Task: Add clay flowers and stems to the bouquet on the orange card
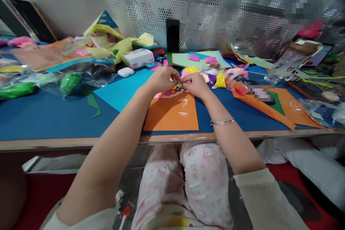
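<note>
From the head camera, a clear plastic bag (48, 78) lies along the left part of the desk (61, 120), with a bright green lump (70, 82) inside it; a second green lump (17, 90), also in clear wrapping, is nearer the desk's left end. Toward the back edge stands a white box (138, 58), its contents out of sight, with a small rounded white case (125, 72) just in front of it. Right of the hands are a small yellow packet (220, 80) and a red packet (240, 89). A clear bottle (289, 61) with a brown collar tilts near the back right corner; what it holds cannot be told. A crumpled clear bag (316, 109) lies by the front edge at the right.

The orange sheet (161, 118) lies flat at the middle of the front edge, partly beside a light blue sheet (121, 91). Its far part bears a crowded band of decoration (171, 92) in pink, purple, red and yellow; nearer the front are thin whitish streaks (183, 104).

The left hand (161, 79) and right hand (197, 84) meet closely above the decoration, fingers bent toward the thumbs. Whether either pinches something cannot be told.
</note>
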